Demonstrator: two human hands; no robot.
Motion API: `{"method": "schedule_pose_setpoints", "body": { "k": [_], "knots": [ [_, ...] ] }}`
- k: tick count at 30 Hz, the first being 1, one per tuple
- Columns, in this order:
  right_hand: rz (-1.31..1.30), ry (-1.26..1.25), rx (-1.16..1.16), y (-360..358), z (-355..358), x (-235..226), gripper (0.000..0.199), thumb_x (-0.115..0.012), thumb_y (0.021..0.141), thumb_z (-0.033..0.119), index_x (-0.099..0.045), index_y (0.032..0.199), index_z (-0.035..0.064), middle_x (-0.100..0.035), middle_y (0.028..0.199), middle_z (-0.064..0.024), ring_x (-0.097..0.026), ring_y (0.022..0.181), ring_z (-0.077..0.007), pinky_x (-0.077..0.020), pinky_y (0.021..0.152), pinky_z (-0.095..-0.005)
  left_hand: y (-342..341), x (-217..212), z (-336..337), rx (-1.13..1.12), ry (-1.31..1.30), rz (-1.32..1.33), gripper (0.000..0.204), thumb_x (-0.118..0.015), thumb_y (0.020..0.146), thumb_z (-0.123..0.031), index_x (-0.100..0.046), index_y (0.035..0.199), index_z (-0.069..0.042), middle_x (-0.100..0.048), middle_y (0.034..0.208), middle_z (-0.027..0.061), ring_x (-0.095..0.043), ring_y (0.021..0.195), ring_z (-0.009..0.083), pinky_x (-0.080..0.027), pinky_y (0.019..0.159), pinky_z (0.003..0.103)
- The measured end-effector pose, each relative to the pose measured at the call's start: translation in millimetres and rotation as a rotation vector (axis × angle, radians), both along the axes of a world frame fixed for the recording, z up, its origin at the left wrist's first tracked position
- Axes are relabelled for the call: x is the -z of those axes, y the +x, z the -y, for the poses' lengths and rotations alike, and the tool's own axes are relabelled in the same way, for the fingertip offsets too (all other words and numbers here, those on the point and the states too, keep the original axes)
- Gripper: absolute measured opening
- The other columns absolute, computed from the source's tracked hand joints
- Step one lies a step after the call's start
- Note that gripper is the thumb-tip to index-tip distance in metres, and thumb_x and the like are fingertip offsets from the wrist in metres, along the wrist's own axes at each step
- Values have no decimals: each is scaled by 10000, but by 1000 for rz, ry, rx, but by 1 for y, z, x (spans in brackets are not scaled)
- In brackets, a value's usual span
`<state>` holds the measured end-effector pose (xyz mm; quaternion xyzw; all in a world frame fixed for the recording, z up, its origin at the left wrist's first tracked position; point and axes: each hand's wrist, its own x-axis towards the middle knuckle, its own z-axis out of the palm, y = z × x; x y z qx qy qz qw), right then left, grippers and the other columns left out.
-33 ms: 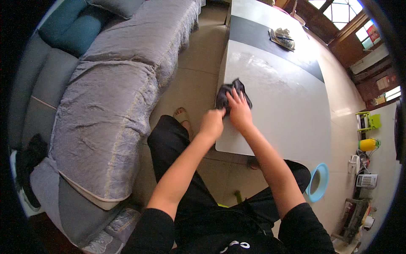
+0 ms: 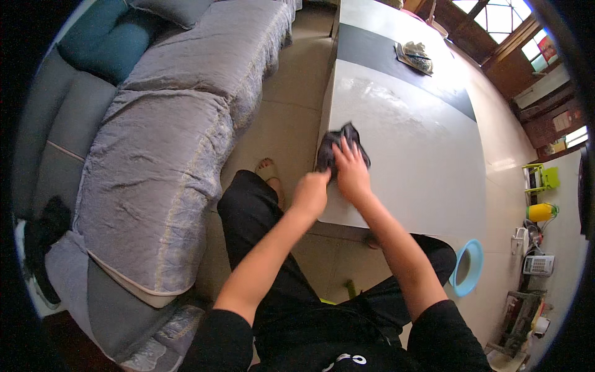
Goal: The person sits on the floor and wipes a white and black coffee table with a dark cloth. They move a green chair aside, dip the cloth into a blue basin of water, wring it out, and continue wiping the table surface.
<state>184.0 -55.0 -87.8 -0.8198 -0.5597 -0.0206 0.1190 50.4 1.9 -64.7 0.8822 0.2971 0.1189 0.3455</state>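
Two hands are pressing: right hand (image 2: pixel 351 170) flat on cloth (image 2: pixel 341 144), left hand (image 2: pixel 310 193) curled at its seven o'clock; cloth risks sliding off the table (image 2: pixel 421 155) edge.

One bench (image 2: pixel 421 155), one dark cloth (image 2: pixel 338 144), two hands: left (image 2: pixel 310 192), right (image 2: pixel 351 175). One sofa (image 2: pixel 167 136), two teal cushions (image 2: pixel 105 40), one grey pillow (image 2: pixel 180 9). One blue basin (image 2: pixel 468 268), one yellow jug (image 2: pixel 540 212).

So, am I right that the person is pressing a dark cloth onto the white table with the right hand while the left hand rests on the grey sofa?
Not quite. The right hand does press the dark cloth onto the white table, but the left hand is not on the grey sofa; it sits at the table's near edge, beside the cloth. The head view shows this.
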Motion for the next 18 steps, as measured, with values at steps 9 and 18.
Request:
{"method": "schedule_pose_setpoints", "body": {
  "k": [9,18],
  "knots": [
    [-174,-31,-27,-91,105,-23,524,-495,763,56,-412,1280,86,-283,1407,-125,-277,1275,-373,-245,1038,-456,-57,-19,48,-54,-262,-11,118,-610,730,-133,-682,805,-78,-640,761,127,-624,715,292,-493,644,374],
    [-223,136,27,2,12,-9,481,-505,754,24,-490,1225,115,-366,1362,-118,-333,1243,-368,-266,1034,-442,44,-9,-29,-145,-55,11,110,-655,694,-204,-655,751,-109,-630,758,130,-607,718,326,-482,643,409]
  ]
}}
